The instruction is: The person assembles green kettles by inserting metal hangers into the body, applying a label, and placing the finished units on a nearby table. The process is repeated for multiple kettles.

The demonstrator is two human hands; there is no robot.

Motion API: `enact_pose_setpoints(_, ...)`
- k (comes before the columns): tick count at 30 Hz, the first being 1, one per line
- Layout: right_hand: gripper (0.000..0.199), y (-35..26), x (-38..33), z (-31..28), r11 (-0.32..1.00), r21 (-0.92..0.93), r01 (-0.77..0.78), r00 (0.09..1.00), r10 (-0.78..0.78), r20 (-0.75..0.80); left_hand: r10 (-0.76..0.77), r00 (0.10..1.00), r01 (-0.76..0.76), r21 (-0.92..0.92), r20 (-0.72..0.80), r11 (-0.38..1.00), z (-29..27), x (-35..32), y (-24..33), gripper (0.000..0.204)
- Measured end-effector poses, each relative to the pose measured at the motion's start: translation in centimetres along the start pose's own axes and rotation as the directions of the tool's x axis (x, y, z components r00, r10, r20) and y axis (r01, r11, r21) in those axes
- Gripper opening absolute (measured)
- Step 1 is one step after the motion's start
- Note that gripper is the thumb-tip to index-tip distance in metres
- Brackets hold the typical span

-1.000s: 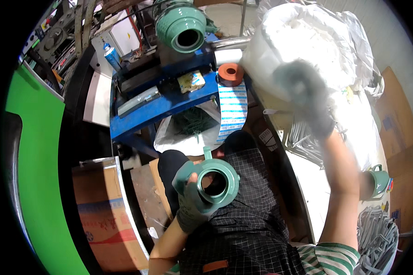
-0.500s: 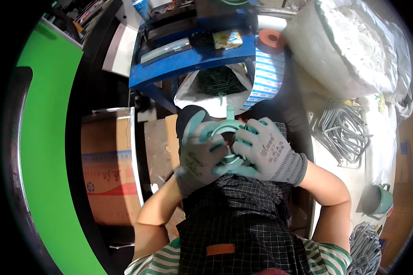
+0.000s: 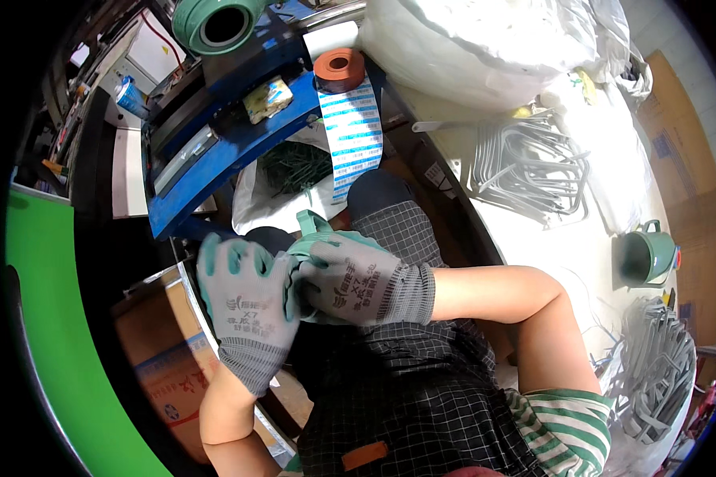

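Note:
Over my lap, my right hand (image 3: 346, 278), in a grey glove with green-coated fingers, is closed around a round green part with a strap-like handle (image 3: 313, 222). The handle sticks out beyond the fingers, while most of the part's body is hidden by the gloves. Close against its left side is my left hand (image 3: 250, 298), gloved alike, with its fingers raised and apart. Its thumb side overlaps the right hand, so whether it still touches the part is hidden.
Ahead stands a blue workbench (image 3: 195, 183) with an orange tape roll (image 3: 339, 70) and a label strip (image 3: 353, 135). Beneath is a bag of dark green pieces (image 3: 294, 168). The right-hand table holds bent metal rods (image 3: 529, 171), a green mug-like container (image 3: 640, 258) and a big white bag (image 3: 469, 56).
My view has swung to the right. My left hand has opened and shifted off the green part's ring, while my right hand keeps hold; the part is now turned and mostly covered.

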State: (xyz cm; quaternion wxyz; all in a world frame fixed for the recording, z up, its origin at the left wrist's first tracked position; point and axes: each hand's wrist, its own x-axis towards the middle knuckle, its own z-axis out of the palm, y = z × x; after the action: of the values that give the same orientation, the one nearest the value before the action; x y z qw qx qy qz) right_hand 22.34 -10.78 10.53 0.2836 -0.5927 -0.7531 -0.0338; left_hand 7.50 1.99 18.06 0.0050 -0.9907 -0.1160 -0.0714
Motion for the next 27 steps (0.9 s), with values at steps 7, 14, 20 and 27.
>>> enact_pose_setpoints(7,0.022,0.1,-1.0,1.7,0.867,0.479,-0.135,0.973,0.207,-0.101,-0.03,0.998,0.022,-0.138,-0.052,0.99,1.7,-0.5,-1.9,0.022)
enact_pose_setpoints(14,0.028,-1.0,-0.5,-1.0,0.999,-0.01,-0.048,0.998,0.048,-0.028,-0.103,0.994,0.077,-0.44,-0.035,0.895,3.7,-1.6,-1.9,0.034)
enact_pose_setpoints(20,0.086,-0.3,-9.6,-6.7,0.89,0.243,-0.385,0.864,0.44,-0.244,-0.075,0.977,-0.095,-0.725,-0.199,0.682,12.3,-4.1,0.7,0.054)
enact_pose_setpoints(27,0.111,-7.6,-19.0,-8.5,-0.514,0.743,-0.428,0.166,0.764,0.624,0.435,0.872,-0.457,-0.692,-0.225,0.558,9.4,-1.7,7.0,0.059)
